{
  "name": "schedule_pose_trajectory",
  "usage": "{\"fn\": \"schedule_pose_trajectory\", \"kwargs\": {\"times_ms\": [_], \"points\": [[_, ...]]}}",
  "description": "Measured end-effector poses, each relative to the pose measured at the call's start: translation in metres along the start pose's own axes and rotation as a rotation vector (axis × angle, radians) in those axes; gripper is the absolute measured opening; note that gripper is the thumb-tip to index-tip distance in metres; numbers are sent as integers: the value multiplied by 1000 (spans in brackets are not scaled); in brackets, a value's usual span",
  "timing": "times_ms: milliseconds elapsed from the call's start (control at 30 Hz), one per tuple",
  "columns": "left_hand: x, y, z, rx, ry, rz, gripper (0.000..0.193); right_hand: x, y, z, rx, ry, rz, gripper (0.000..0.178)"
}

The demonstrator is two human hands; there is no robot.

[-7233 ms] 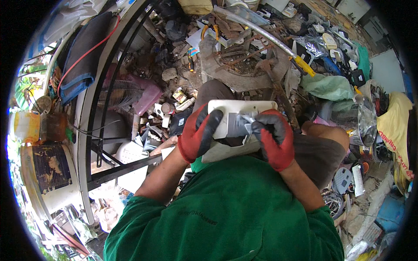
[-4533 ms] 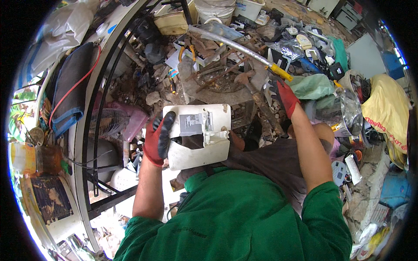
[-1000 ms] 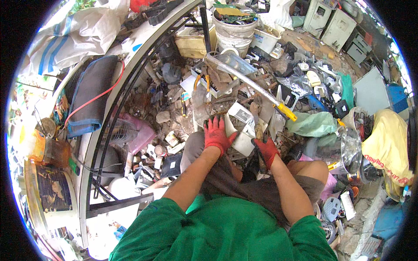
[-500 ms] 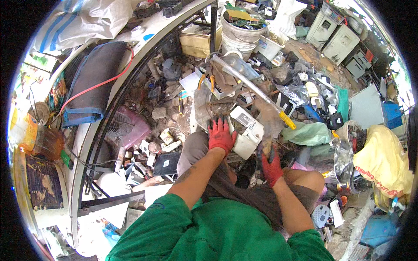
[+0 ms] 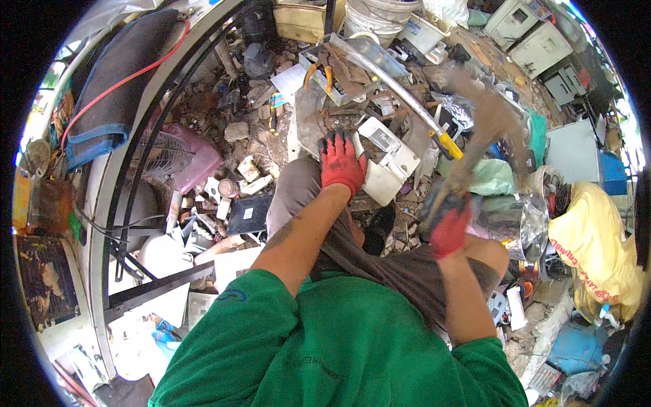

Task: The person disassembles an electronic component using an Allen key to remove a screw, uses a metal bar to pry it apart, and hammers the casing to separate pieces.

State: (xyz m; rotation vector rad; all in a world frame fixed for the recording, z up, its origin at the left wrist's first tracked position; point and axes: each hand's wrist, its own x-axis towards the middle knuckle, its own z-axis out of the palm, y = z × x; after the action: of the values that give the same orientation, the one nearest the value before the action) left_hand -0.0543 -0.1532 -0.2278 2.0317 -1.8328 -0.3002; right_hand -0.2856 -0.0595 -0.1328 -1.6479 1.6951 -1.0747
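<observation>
My left hand (image 5: 341, 163), in a red glove with dark fingertips, lies flat with its fingers spread. Its fingertips reach the lower end of a worn grey slab (image 5: 310, 119), and its thumb side is against a white plastic casing (image 5: 381, 182). That casing has a rectangular window in its upper part. My right hand (image 5: 450, 227), gloved the same way, is closed round the wooden handle of a hammer (image 5: 485, 112). Motion smears the hammer's raised head, so its exact shape is unclear. Both the casing and the slab lie low in front of my knees.
A metal tube with a yellow end (image 5: 447, 145) slants across just beyond the casing. Orange-handled pliers (image 5: 328, 79) rest in a tray of scrap. At left stands a white curved frame (image 5: 116, 197); a yellow bag (image 5: 588, 247) is at right. A screwdriver (image 5: 273, 115) lies on the rubble.
My right hand has lifted the hammer up and to the right, away from the casing. My left hand stays beside the casing. The whole view has shifted slightly.
</observation>
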Motion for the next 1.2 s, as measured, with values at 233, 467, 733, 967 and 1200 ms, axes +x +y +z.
{"fn": "schedule_pose_trajectory", "kwargs": {"times_ms": [233,467,733,967,1200], "points": [[-13,5,23,58,-17,-7,71,42,4,-10,-189,-97,262,58],[0,-19,5,2,34,-91,68,37,-56,-49,322,2,161,54],[12,4,18,14,38,-51,70,74,16,29,-397,-272,348,71],[14,-5,8,-19,34,-47,66,74,-95,-35,-40,-29,15,53],[18,7,-5,-111,54,81,64,25,-14,-23,-122,-84,126,47]]}}
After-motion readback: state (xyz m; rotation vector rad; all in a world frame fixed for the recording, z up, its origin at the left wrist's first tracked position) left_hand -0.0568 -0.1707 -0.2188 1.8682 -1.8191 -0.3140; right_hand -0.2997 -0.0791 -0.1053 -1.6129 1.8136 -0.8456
